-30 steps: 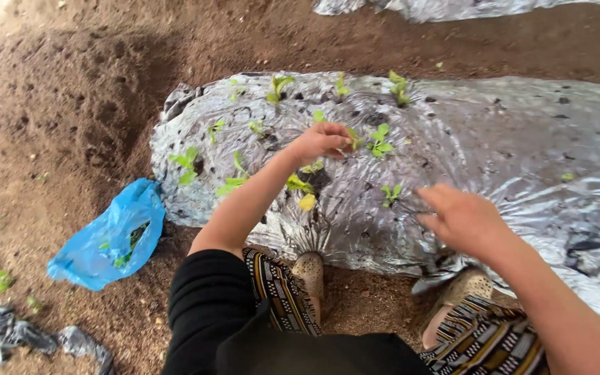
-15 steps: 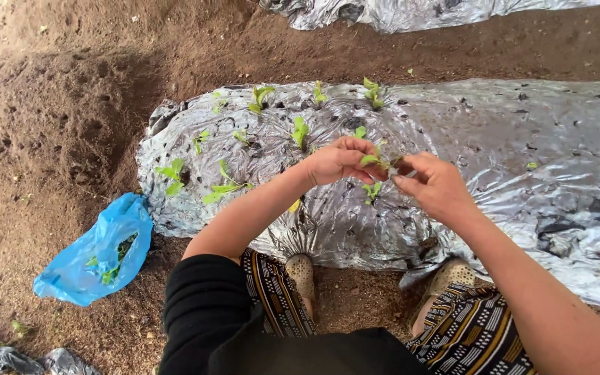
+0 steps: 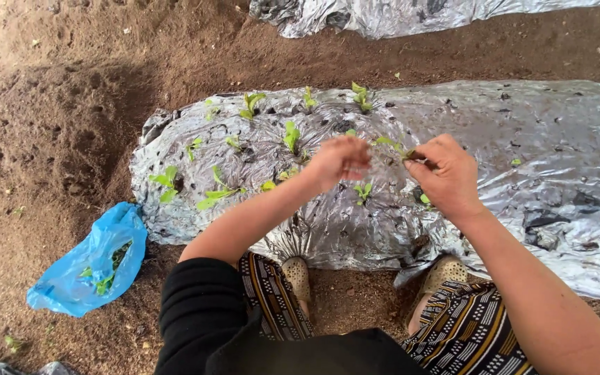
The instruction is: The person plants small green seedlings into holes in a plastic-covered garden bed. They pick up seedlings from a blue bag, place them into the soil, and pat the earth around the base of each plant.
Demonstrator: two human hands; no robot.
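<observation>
My right hand pinches a small green seedling by its stem above the silver plastic sheet that covers a raised soil bed. My left hand, blurred, hovers just left of it with fingers loosely curled; what it holds, if anything, I cannot make out. Several small seedlings, such as one seedling and another, stand in holes in the sheet around both hands.
A blue plastic bag with green plants inside lies on the bare soil at the left. A second silver-covered bed runs along the top. My feet in perforated shoes rest at the sheet's near edge.
Both hands met over the sheet with a seedling between them; now they have parted, the right hand keeps the seedling and the left has drawn back slightly. The camera shifted.
</observation>
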